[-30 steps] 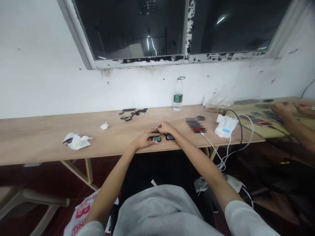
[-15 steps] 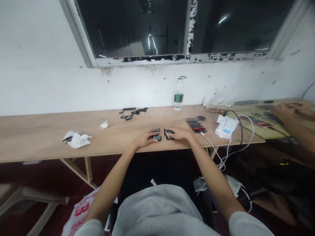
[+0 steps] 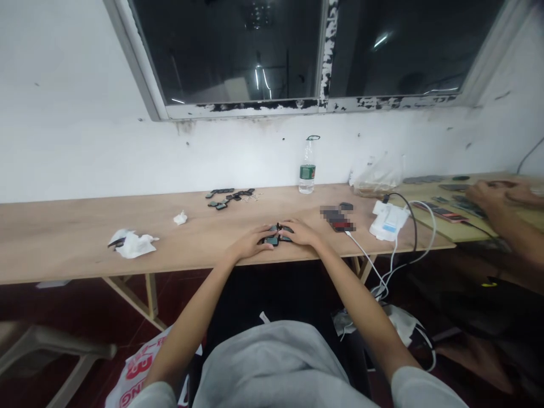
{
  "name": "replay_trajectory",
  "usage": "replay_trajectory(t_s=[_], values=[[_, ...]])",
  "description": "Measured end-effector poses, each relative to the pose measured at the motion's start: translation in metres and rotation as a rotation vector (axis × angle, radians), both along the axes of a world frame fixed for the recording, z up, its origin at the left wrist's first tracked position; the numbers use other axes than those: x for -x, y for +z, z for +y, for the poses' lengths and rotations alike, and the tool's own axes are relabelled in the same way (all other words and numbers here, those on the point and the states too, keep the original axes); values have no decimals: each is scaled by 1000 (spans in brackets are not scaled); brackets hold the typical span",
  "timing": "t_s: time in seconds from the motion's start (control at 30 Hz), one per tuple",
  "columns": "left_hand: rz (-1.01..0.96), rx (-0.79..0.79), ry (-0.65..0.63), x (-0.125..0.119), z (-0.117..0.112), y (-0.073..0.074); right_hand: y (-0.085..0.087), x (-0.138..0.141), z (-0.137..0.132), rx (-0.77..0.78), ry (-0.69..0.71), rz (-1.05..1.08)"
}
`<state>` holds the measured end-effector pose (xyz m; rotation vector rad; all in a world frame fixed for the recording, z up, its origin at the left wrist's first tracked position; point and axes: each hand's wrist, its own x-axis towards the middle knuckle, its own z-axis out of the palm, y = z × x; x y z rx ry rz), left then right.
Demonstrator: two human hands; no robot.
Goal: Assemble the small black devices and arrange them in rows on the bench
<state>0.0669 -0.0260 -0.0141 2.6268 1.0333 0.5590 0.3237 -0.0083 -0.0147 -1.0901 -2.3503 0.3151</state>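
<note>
Several small flat black-edged pieces with grey-green faces lie together near the table's front edge. My left hand point(image 3: 251, 242) is curved round the left pieces point(image 3: 271, 242), its fingers over the far side and its thumb at the near side. From the right, my right hand point(image 3: 298, 232) holds the right pieces point(image 3: 286, 234), its fingers over them and partly hiding them. The two groups touch or nearly touch between my hands. Farther back lies a loose group of similar black pieces point(image 3: 221, 205), with tiny light bits point(image 3: 254, 197) beside it.
Crumpled tissue point(image 3: 140, 245) and a smaller wad point(image 3: 181, 217) lie on the left. A water bottle point(image 3: 306, 173) stands by the wall. To the right are a phone point(image 3: 342, 225) on a cable, a white power strip point(image 3: 389, 221) and a plastic bag point(image 3: 378, 178). Another person's hands point(image 3: 493, 195) work beyond.
My right hand has slid left with its pieces, closing the gap to the pieces under my left hand. My left hand stays in nearly the same place.
</note>
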Motion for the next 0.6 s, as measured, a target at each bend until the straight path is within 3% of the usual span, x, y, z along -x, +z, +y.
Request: replay_trajectory(t_s=[0.17,0.37,0.6], values=[[-58,30,5,0,-4,5,3,-4,0,7,-36,76],[-96,111,21,5,-8,16,12,-21,3,35,67,143],[-97,124,34,6,-4,14,6,-24,9,97,103,113]])
